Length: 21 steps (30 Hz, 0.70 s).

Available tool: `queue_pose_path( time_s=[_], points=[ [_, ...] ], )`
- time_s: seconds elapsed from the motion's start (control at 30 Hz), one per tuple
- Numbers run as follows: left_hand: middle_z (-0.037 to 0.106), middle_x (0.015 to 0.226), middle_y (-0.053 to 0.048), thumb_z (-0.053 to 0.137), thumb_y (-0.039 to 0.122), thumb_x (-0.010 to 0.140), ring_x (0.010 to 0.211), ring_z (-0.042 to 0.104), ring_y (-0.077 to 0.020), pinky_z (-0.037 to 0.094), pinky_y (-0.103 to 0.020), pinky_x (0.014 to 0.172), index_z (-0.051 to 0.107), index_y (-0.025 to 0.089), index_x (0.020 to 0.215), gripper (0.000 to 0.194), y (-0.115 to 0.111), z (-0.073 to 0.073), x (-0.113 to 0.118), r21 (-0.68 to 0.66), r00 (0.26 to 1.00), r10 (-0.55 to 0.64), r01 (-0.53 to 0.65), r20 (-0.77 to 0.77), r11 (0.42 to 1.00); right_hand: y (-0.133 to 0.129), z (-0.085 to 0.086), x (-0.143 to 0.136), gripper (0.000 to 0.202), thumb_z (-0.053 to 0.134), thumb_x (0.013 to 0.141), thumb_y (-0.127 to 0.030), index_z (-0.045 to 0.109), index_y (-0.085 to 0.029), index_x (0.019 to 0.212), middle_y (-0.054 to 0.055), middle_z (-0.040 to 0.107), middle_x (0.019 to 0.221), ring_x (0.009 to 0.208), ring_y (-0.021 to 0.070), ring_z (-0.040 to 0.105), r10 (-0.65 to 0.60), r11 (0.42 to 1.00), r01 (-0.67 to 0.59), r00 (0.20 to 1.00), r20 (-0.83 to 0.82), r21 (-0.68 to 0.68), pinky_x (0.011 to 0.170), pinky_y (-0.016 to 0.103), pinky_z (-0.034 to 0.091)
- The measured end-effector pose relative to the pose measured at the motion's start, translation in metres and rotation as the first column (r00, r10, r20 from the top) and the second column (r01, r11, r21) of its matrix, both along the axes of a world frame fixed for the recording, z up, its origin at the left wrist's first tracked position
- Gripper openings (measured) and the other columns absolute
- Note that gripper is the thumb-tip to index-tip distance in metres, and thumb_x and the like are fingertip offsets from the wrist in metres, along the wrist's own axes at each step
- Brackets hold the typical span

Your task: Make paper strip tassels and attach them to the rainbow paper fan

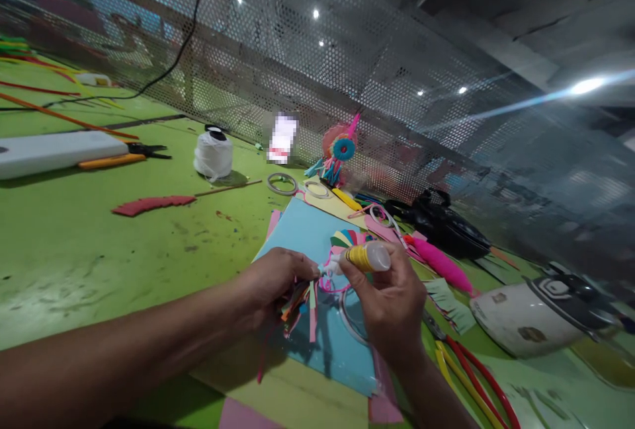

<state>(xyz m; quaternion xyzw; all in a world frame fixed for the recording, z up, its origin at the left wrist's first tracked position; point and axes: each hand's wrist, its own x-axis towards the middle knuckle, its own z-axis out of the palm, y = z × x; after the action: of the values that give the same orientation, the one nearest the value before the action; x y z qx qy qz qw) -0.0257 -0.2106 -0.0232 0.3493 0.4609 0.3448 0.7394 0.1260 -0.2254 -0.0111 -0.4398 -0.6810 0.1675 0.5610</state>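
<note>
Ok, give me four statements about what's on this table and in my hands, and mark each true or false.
1. Your right hand holds a bottle with a yellow label. True.
2. The spool of white thread lies tipped on its side. False: it stands upright on the green table.
3. Your left hand holds coloured paper strips. True.
4. The red-and-yellow-handled tool is in your left hand. False: it lies on the table.
</note>
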Motion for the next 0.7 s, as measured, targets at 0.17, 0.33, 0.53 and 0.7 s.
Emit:
queue_pose_path(
  time_s=[0.17, 0.33, 0.53, 0.7],
  points=[
    [0.04, 0.037, 0.006, 0.061, 0.024, 0.061, 0.031, 0.03, -0.0066, 0.02, -0.02, 0.034, 0.054, 0.015, 0.059, 0.012, -0.0005, 0.002, -0.0007, -0.001, 1.0, -0.013, 0.013, 0.024, 1.0, 0.0016, -0.0018, 0.0, 0.02, 0.07, 0.072, -0.018, 0.053, -0.018, 0.083, -0.002, 0.056, 0.075, 0.07, 0.0116, 0.057, -0.006, 1.0, 0.006, 1.0, -0.017, 0.015, 0.066, 0.026, 0.05],
    [0.04, 0.038, 0.006, 0.063, 0.024, 0.061, 0.032, 0.031, -0.0069, 0.022, -0.019, 0.033, 0.055, 0.015, 0.062, 0.012, -0.0003, 0.0044, -0.001, -0.02, 0.999, 0.019, -0.018, 0.046, 1.0, 0.0056, -0.0061, -0.0024, 0.027, 0.071, 0.071, -0.02, 0.053, -0.019, 0.091, -0.001, 0.057, 0.081, 0.073, 0.0124, 0.058, 0.021, 1.0, -0.021, 0.997, -0.071, -0.007, 0.07, 0.028, 0.051],
    [0.042, 0.04, 0.005, 0.063, 0.023, 0.061, 0.032, 0.035, -0.0074, 0.028, -0.019, 0.033, 0.05, 0.015, 0.059, 0.014, 0.0011, 0.0064, -0.0026, -0.052, 0.994, 0.028, -0.023, 0.102, 0.998, 0.0054, -0.0054, -0.0013, 0.027, 0.069, 0.073, -0.023, 0.055, -0.016, 0.095, 0.004, 0.061, 0.087, 0.082, 0.0167, 0.061, 0.054, 0.995, -0.063, 0.992, -0.113, -0.081, 0.076, 0.032, 0.052],
    [0.042, 0.04, 0.005, 0.062, 0.022, 0.061, 0.032, 0.034, -0.0067, 0.023, -0.018, 0.031, 0.051, 0.015, 0.059, 0.013, 0.0015, 0.0049, -0.0021, -0.047, 0.997, 0.032, -0.029, 0.065, 0.998, 0.0037, -0.0033, 0.0019, 0.019, 0.067, 0.075, -0.021, 0.058, -0.017, 0.09, 0.002, 0.063, 0.082, 0.077, 0.0148, 0.061, 0.079, 0.994, -0.084, 0.995, -0.067, -0.072, 0.073, 0.029, 0.051]
  ],
)
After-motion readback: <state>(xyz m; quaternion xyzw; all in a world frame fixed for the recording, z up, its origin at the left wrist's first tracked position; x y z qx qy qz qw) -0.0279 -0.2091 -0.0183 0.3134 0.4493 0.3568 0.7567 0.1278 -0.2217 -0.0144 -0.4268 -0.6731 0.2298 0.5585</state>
